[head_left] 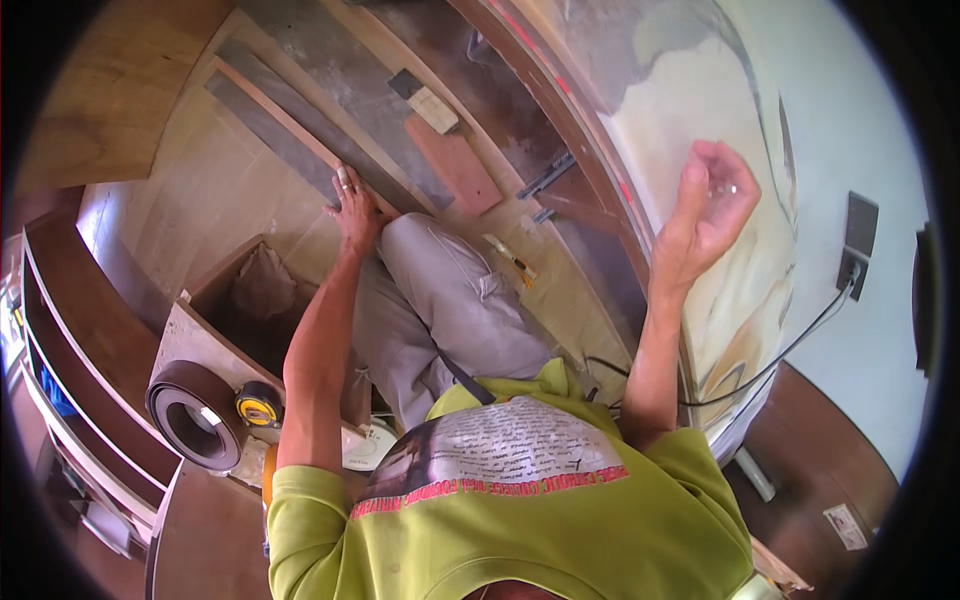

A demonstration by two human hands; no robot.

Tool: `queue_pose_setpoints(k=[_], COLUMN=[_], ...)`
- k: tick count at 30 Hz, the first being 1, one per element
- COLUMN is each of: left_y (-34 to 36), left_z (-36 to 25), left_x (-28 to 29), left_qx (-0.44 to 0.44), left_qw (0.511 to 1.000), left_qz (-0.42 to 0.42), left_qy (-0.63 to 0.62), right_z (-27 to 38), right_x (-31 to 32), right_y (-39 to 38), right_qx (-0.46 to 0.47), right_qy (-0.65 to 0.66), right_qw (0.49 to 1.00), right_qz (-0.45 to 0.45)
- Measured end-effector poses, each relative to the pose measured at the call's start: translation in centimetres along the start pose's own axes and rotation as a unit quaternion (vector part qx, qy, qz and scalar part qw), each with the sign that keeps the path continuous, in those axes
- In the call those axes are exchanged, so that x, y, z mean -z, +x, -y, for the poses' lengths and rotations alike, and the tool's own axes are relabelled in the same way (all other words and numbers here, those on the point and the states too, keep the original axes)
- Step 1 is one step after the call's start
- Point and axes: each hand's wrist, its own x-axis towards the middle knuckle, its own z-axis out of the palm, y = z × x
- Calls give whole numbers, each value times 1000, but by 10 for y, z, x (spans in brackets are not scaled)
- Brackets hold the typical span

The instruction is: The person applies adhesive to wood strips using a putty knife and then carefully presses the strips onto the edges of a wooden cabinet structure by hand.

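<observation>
My left hand (355, 215) grips the near end of a long narrow wooden board (285, 120), beside my bent knee. The board has a reddish edge and grey faces, and its far end points to the upper left. Raised at the right, in front of a marbled cream panel (690, 110), is my right hand (708, 205), its fingers curled in toward the thumb. A small bright glint shows at the fingers; what they hold, if anything, cannot be made out. A cutter knife with a yellow part (512, 260) lies right of my knee.
A reddish wood piece (455, 165) and a pale block with a dark end (430, 103) lie ahead. At the left, a roll of brown edging strip (197, 415) and a yellow tape measure (259, 404) rest by an open wooden box (215, 335). A black cable (770, 365) runs at the right.
</observation>
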Motion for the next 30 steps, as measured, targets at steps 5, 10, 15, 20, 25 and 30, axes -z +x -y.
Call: queue_pose_setpoints(k=[5, 10, 15, 20, 25, 30], left_y=[6, 21, 73, 64, 56, 54], left_z=[4, 16, 112, 65, 67, 66], left_x=[-1, -31, -61, -65, -48, -48], left_qx=[5, -68, -203, -180, -160, -176], left_qw=[1000, 998, 972, 982, 984, 982], left_qz=[-6, 8, -65, -29, -24, -64], left_qy=[-9, -12, 97, 54, 77, 30], right_z=[-7, -35, -21, -15, -21, -26], right_x=[2, -7, -14, 5, 1, -1], right_y=[5, 12, 11, -1, -2, 14], right_qx=[2, 92, 120, 104, 116, 126], right_qy=[47, 122, 207, 81, 146, 190], right_qw=[999, 988, 971, 991, 982, 972], right_qz=[13, -10, 14, -13, 17, 48])
